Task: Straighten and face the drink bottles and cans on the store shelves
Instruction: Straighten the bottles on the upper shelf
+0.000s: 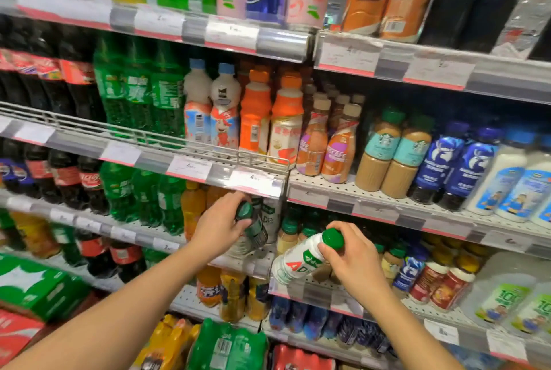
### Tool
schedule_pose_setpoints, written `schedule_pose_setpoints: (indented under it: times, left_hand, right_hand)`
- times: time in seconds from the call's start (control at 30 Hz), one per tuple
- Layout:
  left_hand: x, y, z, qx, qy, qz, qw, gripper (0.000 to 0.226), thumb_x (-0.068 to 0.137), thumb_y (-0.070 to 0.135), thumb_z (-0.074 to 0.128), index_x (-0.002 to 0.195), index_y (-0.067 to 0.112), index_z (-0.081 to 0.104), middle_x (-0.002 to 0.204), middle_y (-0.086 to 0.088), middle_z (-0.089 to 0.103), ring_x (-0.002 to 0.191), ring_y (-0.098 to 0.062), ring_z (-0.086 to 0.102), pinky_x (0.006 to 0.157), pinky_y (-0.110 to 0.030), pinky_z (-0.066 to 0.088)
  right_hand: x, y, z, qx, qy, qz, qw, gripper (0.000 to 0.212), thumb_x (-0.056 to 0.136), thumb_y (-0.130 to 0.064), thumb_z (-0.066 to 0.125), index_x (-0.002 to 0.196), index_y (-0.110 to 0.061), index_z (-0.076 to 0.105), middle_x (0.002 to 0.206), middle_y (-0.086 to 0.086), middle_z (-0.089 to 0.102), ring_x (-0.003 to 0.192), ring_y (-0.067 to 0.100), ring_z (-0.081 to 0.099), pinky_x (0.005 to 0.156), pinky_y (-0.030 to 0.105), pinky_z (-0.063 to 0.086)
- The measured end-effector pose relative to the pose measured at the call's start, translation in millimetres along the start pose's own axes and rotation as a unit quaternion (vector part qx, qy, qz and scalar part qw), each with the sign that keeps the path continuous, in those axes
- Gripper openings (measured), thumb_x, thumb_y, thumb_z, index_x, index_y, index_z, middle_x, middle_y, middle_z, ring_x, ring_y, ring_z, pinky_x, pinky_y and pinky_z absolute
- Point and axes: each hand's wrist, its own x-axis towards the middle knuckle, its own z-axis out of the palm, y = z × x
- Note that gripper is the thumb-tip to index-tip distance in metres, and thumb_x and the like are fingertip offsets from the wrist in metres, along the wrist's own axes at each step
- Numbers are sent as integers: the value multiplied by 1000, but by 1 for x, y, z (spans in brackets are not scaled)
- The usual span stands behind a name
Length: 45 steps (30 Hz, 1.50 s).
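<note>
My left hand (222, 225) grips a white AD milk bottle (253, 228) by its green cap, tilted, at the right end of the third shelf on the left rack. More white AD bottles (272, 222) stand just behind it. My right hand (354, 259) holds a second white AD bottle (298, 262) by its green cap (333, 238). That bottle leans far over to the left, its base near the front lip of the right rack's shelf (316, 295), red "AD" lettering facing me.
Cola and green soda bottles (140, 196) fill the left rack. Orange drink bottles (256, 113) stand above on a wire-fenced shelf (190, 155). Coffee bottles (387, 155) and blue bottles (447, 161) line the right rack. Small bottles (429, 277) stand beside my right hand. Multipacks (226, 345) sit at the bottom.
</note>
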Motion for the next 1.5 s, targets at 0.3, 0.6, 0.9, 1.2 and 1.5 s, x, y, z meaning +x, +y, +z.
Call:
schedule_pose_setpoints:
  times: [0.3, 0.6, 0.9, 1.2, 1.5]
  left_hand:
    - [-45, -23, -48, -24, -22, 32, 999, 45, 90, 27, 74, 129, 29, 52, 123, 9, 57, 112, -15, 55, 90, -34, 52]
    - [-78, -52, -65, -50, -4, -19, 999, 43, 91, 27, 74, 127, 30, 50, 122, 15, 52, 106, -5, 55, 81, -1, 35]
    - [-82, -58, -66, -68, 29, -24, 997, 46, 88, 27, 75, 125, 36, 49, 120, 22, 51, 109, -1, 54, 91, -18, 45]
    - [-91, -68, -75, -62, 28, -49, 997, 47, 86, 29, 78, 123, 41, 51, 119, 25, 55, 107, 2, 55, 91, -26, 52]
    - [-87, -44, -76, -89, 2, -68, 994, 37, 84, 34, 78, 113, 39, 56, 111, 22, 59, 101, -2, 58, 89, -32, 52]
  right_hand:
    - [23, -35, 69, -9, 48, 4, 999, 36, 95, -31, 70, 127, -21, 57, 121, -3, 52, 93, 10, 50, 77, 26, 35]
    - [47, -52, 102, -78, 27, 33, 996, 46, 100, -34, 64, 140, -14, 52, 129, 6, 52, 109, 29, 58, 87, 39, 42]
    - [75, -60, 114, -159, -21, 30, 987, 50, 102, -37, 59, 142, -9, 50, 119, 11, 58, 104, 37, 63, 78, 37, 47]
    - [98, -54, 129, -172, -36, 58, 983, 24, 94, -31, 67, 106, -11, 72, 112, 10, 67, 100, 35, 65, 77, 35, 48]
    - [131, -56, 135, -193, -145, 140, 960, 54, 96, -60, 55, 136, -24, 53, 132, 7, 60, 122, 30, 59, 92, 34, 49]
